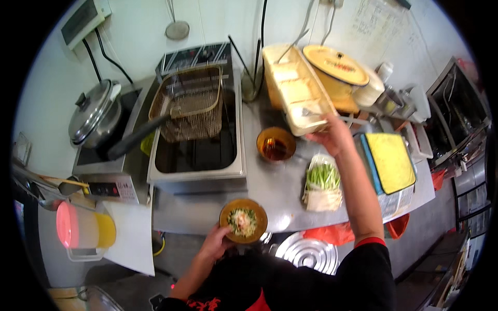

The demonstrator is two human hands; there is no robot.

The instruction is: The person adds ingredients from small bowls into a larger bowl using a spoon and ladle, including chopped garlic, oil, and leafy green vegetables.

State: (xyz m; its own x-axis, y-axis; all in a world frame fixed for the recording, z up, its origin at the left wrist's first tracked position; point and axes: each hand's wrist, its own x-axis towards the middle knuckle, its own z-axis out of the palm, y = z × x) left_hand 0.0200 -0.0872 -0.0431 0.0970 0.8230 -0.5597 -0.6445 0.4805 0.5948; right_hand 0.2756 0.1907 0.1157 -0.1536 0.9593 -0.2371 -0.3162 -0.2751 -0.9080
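My left hand (pixel 218 241) grips the rim of a small brown bowl (pixel 244 221) holding chopped greens and pale minced bits. Out at the right, my right hand (pixel 330 136) is at the near end of a long cream seasoning tray (pixel 297 89) with several compartments; a spoon (pixel 309 112) lies in the nearest one. Whether its fingers hold the tray's edge or the spoon's handle cannot be told. Left of that hand, a brown bowl with dark red-brown liquid (pixel 276 144) stands on the steel counter. A clear pack of cut green stalks and pale enoki-like mushrooms (pixel 323 182) lies below the hand.
A fryer (pixel 198 175) with a wire basket (pixel 186 105) stands left, its black handle (pixel 138 136) jutting forward. Farther left are a lidded steel pot (pixel 93 116) and a plastic jug of yellow liquid (pixel 87 229). A yellow lid (pixel 336 65) and yellow-topped container (pixel 390 162) are at right.
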